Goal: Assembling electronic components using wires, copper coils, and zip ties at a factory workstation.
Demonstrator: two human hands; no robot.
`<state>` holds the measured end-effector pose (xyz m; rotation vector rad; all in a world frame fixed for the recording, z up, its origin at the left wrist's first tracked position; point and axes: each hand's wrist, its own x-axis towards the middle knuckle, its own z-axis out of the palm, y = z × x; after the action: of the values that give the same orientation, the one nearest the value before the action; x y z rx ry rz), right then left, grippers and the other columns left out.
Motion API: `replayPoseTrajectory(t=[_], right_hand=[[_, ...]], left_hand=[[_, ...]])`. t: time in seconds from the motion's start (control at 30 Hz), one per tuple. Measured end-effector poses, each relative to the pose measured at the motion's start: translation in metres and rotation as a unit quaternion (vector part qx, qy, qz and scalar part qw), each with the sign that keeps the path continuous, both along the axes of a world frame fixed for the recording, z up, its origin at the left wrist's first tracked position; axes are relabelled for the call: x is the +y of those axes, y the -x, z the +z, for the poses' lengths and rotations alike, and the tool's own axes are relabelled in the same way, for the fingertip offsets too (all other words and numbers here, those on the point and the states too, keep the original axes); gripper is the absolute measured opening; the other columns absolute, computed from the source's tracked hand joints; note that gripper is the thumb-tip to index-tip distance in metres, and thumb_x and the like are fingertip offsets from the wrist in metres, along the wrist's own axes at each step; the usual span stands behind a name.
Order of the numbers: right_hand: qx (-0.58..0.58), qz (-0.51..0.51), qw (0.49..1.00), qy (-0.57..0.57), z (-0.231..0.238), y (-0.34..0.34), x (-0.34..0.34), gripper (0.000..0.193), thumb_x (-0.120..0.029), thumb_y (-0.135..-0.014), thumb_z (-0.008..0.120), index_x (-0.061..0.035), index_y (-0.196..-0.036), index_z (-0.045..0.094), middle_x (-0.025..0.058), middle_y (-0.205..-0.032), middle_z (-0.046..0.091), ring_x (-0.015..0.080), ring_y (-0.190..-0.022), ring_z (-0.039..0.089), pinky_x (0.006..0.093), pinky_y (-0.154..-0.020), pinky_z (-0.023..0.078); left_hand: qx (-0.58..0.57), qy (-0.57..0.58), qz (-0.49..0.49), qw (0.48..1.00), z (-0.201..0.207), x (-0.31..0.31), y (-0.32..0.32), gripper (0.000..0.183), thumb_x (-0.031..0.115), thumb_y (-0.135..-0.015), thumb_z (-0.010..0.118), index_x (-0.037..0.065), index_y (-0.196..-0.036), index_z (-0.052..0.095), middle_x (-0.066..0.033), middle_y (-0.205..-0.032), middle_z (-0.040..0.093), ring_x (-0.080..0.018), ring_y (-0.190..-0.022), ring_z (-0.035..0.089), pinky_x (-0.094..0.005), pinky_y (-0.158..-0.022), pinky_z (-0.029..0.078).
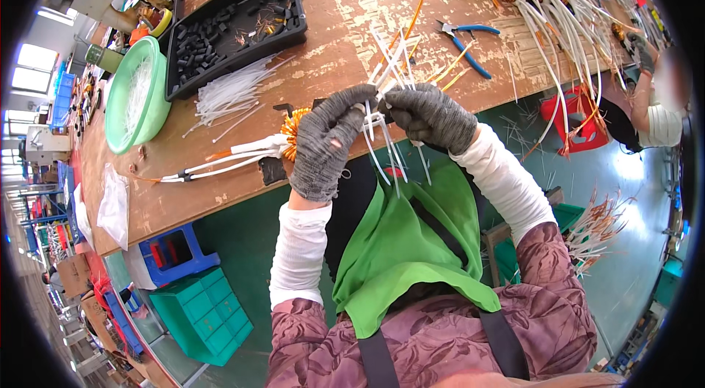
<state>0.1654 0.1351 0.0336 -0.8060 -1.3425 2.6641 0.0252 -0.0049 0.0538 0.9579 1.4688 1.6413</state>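
Note:
My left hand [325,139], in a grey knit glove, is closed with fingertips pinched on thin white cable ties [375,123]. My right hand [433,115], gloved alike, pinches the same cluster from the other side, close to the left fingertips. Tie tails hang down over my green apron [411,241]. White sleeved leads with orange ends [416,20] fan out beyond my fingers onto the table; where they join is hidden by the hands. Against my left hand lies an orange copper-wire coil [292,132], its white sleeved leads [235,155] stretching left along the table.
Behind my left hand are loose cable ties [233,94], a black tray [239,28] of small black parts and a green basin [139,105]. Blue-handled pliers [470,46] lie far right of centre. More coils with leads [543,13] are piled at right, near another person's gloved hand [642,54].

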Motion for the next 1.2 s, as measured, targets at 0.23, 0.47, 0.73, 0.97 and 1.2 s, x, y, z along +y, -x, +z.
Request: replayPoseTrajectory(t=[0.23, 0.47, 0.73, 0.97, 1.2], right_hand=[[0.012, -0.017, 0.999, 0.028, 0.001, -0.001, -0.006, 0.024, -0.021, -0.089, 0.053, -0.0001, -0.098, 0.060, -0.0050, -0.059, 0.043, 0.0012, -0.041, 0.032, 0.0166, -0.037, 0.024], [-0.011, -0.016, 0.999, 0.029, 0.002, 0.001, -0.008, 0.017, -0.024, -0.090, 0.052, -0.0080, -0.086, 0.056, -0.0060, -0.058, 0.043, 0.0014, -0.041, 0.033, 0.0166, -0.037, 0.025], [0.005, -0.033, 0.999, 0.018, -0.012, 0.000, -0.007, 0.018, -0.024, -0.089, 0.054, -0.0077, -0.082, 0.055, -0.0070, -0.055, 0.036, 0.0030, -0.042, 0.030, 0.0193, -0.038, 0.023], [0.004, -0.017, 1.000, 0.021, -0.010, 0.000, -0.005, 0.021, -0.027, -0.089, 0.055, -0.0058, -0.085, 0.057, -0.0059, -0.054, 0.038, 0.0042, -0.042, 0.032, 0.0202, -0.039, 0.024], [0.031, -0.059, 0.956, -0.285, -0.001, -0.001, -0.017, 0.017, -0.020, -0.084, 0.064, -0.0031, -0.087, 0.063, -0.0041, -0.060, 0.052, 0.0018, -0.052, 0.045, 0.0184, -0.046, 0.035]], left_hand=[[0.166, -0.082, 0.203, 0.961, -0.026, 0.017, -0.008, 0.017, -0.001, -0.081, 0.061, 0.002, -0.097, 0.065, -0.0041, -0.090, 0.065, -0.0099, -0.082, 0.058, -0.0234, -0.074, 0.048], [0.149, -0.104, 0.252, 0.951, -0.037, 0.027, -0.015, 0.014, -0.003, -0.077, 0.063, 0.002, -0.090, 0.065, -0.0068, -0.085, 0.062, -0.0172, -0.080, 0.058, -0.0288, -0.073, 0.045], [0.075, -0.119, 0.228, 0.963, -0.035, 0.023, -0.022, 0.015, -0.005, -0.077, 0.062, 0.001, -0.091, 0.064, -0.0059, -0.086, 0.062, -0.0147, -0.080, 0.057, -0.0268, -0.074, 0.046], [0.151, -0.103, 0.247, 0.952, -0.042, 0.029, -0.019, 0.017, -0.005, -0.076, 0.062, 0.003, -0.090, 0.065, -0.0064, -0.086, 0.062, -0.0166, -0.079, 0.057, -0.0284, -0.073, 0.045], [0.282, -0.163, 0.197, 0.925, -0.045, 0.022, -0.022, 0.021, -0.004, -0.071, 0.064, 0.005, -0.090, 0.066, -0.0068, -0.083, 0.060, -0.0210, -0.079, 0.055, -0.0325, -0.074, 0.043]])
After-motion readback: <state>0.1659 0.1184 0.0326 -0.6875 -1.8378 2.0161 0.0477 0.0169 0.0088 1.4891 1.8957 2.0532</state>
